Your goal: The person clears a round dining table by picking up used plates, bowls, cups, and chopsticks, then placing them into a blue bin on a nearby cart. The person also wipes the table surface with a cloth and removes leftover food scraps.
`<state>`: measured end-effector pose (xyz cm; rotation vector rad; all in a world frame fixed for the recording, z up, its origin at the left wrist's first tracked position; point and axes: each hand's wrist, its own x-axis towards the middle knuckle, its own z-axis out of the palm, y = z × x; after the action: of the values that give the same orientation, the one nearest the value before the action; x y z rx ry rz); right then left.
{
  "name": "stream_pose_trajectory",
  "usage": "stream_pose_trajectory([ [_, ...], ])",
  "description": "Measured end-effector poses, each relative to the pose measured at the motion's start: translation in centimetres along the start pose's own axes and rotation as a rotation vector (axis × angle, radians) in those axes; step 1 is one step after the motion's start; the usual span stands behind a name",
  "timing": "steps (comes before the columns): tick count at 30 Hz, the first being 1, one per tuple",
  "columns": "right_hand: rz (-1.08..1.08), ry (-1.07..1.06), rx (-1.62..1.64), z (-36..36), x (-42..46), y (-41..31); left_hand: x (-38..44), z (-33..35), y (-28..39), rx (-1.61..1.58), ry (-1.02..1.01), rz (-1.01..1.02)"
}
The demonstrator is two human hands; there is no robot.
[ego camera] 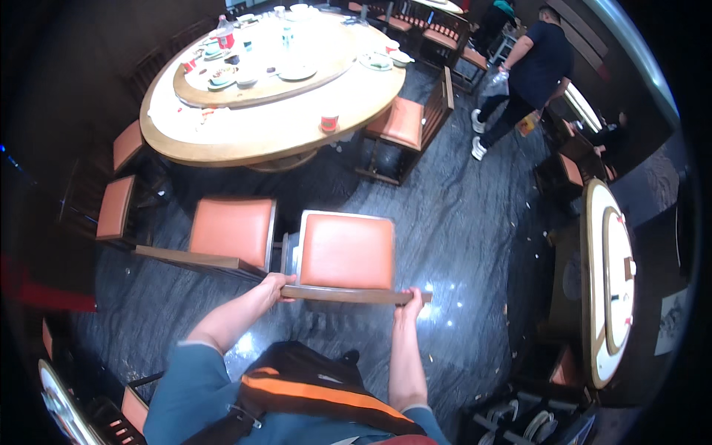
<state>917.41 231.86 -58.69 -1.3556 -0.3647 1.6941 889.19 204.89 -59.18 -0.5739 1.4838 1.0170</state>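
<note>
Directly before me stands a wooden chair (347, 250) with a padded orange seat, its back towards me. My left hand (280, 285) grips the left end of the chair's top rail (345, 295). Near the rail's right end, my right hand (410, 303) is closed around the wood. A second chair of the same kind (231, 231) sits close by on the left, its back rail (194, 258) reaching almost to my left hand. Beyond both chairs is a large round dining table (267, 147) with a turntable carrying used dishes, cups and a bottle.
Another chair (403, 125) stands at the table's right side, and more chairs (115, 206) are at the left. A person in dark clothes (539, 64) walks at the upper right. A second round table (595, 334) is at the right, above a dark cart (517, 417) holding dishes. Litter dots the floor.
</note>
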Motion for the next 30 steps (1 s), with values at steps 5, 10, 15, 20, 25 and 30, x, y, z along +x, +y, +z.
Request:
stream_pose_trajectory([
  [5,0.084,-0.332,-0.154,17.5,11.3,-0.6,0.6,4.3,7.2,-0.402,0.08,0.116],
  [10,0.14,-0.543,-0.287,30.0,19.4,1.7,4.6,6.0,13.4,-0.654,0.345,0.151],
  [15,0.3,-0.682,-0.463,33.9,22.0,0.2,7.1,7.0,16.2,-0.692,0.489,0.222],
  [20,0.416,-0.669,-1.104,34.0,22.1,-5.2,6.0,6.9,16.2,-0.544,0.465,0.114],
  [25,0.661,-1.182,-1.37,38.3,25.3,-16.2,5.4,3.6,14.5,0.475,1.006,0.238],
  [30,0.263,-1.405,-1.188,60.7,36.5,-27.9,-5.6,10.6,26.7,0.928,1.083,-0.185],
])
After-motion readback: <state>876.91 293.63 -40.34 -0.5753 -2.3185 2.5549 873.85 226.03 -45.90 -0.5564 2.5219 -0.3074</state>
